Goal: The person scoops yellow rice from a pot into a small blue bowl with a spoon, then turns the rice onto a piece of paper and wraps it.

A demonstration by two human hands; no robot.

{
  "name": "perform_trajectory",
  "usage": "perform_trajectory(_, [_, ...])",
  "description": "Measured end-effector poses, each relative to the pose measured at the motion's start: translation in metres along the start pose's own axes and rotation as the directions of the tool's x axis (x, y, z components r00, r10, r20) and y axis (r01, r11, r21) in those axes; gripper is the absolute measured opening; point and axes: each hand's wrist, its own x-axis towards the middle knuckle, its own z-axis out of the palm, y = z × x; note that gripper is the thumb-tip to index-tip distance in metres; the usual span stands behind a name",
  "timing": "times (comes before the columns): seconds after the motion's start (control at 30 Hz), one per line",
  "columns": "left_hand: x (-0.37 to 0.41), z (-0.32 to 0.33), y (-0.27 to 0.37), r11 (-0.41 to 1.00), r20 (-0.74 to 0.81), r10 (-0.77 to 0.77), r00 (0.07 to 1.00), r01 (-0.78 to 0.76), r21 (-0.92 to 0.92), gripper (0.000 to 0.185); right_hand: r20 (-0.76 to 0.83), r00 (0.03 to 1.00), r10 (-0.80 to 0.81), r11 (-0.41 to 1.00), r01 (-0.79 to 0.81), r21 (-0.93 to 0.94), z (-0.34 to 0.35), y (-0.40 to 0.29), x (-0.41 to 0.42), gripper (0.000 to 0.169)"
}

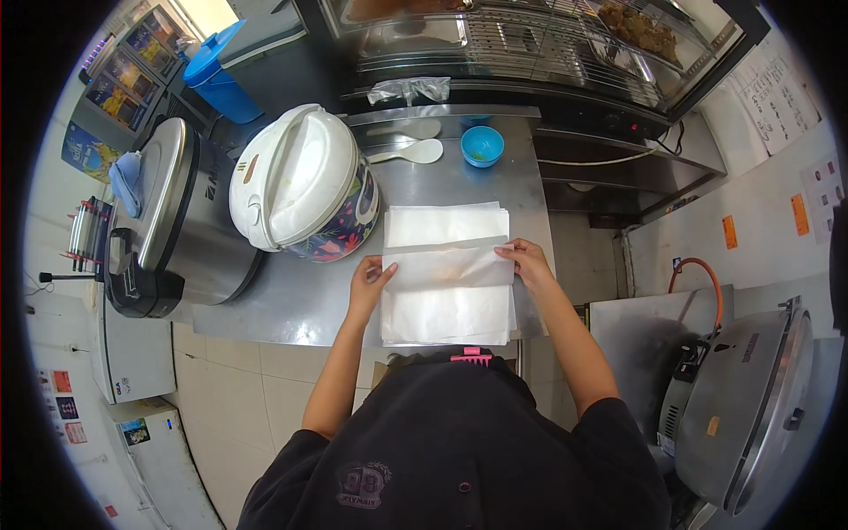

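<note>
A stack of white wrapping paper (pixel 447 315) lies at the front of the steel table. Across its middle, the top sheet (pixel 447 265) is folded over into a band. A faint orange-brown tint shows through the band; what lies beneath is hidden. My left hand (pixel 368 283) pinches the band's left end between thumb and fingers. At the right end, my right hand (pixel 527 262) grips the same sheet, thumb on top. Beyond the stack are a white rice paddle (pixel 414 152) and a small blue bowl (pixel 482 147) with green bits inside.
Left on the steel table (pixel 298 318) stand a lidded white food container (pixel 311 185) with floral sides and a large steel rice cooker (pixel 192 218). A glass food warmer (pixel 517 53) rises behind. Another round cooker (pixel 729 404) with an orange hose (pixel 709 268) is at right.
</note>
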Motion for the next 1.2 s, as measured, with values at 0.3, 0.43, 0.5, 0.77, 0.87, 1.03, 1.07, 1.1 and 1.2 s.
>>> perform_trajectory(0.3, [0.016, 0.013, -0.006, 0.835, 0.282, -0.170, 0.944, 0.290, -0.467, 0.024, 0.018, 1.000, -0.013, 0.999, 0.013, -0.035, 0.001, -0.001, -0.003, 0.021])
perform_trajectory(0.43, [0.019, 0.012, -0.019, 0.869, 0.191, -0.208, 0.959, 0.270, -0.414, 0.017, 0.020, 0.995, -0.096, 0.987, 0.097, -0.132, 0.003, -0.005, -0.006, 0.026])
perform_trajectory(0.5, [0.021, 0.012, -0.024, 0.915, 0.150, -0.178, 0.973, 0.220, -0.338, 0.017, 0.016, 0.986, -0.166, 0.964, 0.166, -0.209, 0.000, 0.000, -0.001, 0.028])
perform_trajectory(0.77, [0.026, 0.012, -0.025, 0.987, 0.108, -0.059, 0.992, 0.075, -0.144, 0.017, 0.051, 0.961, -0.271, 0.945, 0.276, -0.177, -0.001, 0.010, 0.010, 0.031])
perform_trajectory(0.87, [0.023, 0.011, -0.015, 0.976, 0.162, -0.052, 0.985, 0.085, -0.199, 0.020, 0.090, 0.946, -0.311, 0.937, 0.321, -0.139, 0.001, 0.011, 0.008, 0.026])
perform_trajectory(1.03, [0.024, 0.012, -0.013, 0.968, 0.145, 0.146, 0.979, -0.171, 0.181, 0.025, 0.232, 0.915, -0.331, 0.826, 0.399, -0.399, 0.000, 0.024, 0.014, 0.015])
perform_trajectory(1.07, [0.021, 0.015, -0.010, 0.953, 0.144, 0.134, 0.980, -0.168, 0.253, 0.026, 0.233, 0.916, -0.328, 0.758, 0.402, -0.514, -0.002, 0.025, 0.015, 0.018])
perform_trajectory(1.1, [0.019, 0.018, -0.007, 0.931, 0.136, 0.125, 0.983, -0.163, 0.325, 0.026, 0.241, 0.914, -0.326, 0.675, 0.403, -0.618, 0.003, 0.022, 0.015, 0.021])
perform_trajectory(1.2, [0.012, 0.027, 0.004, 0.886, 0.106, 0.054, 0.993, -0.096, 0.454, 0.026, 0.260, 0.934, -0.245, 0.504, 0.352, -0.789, 0.015, 0.011, 0.010, 0.030])
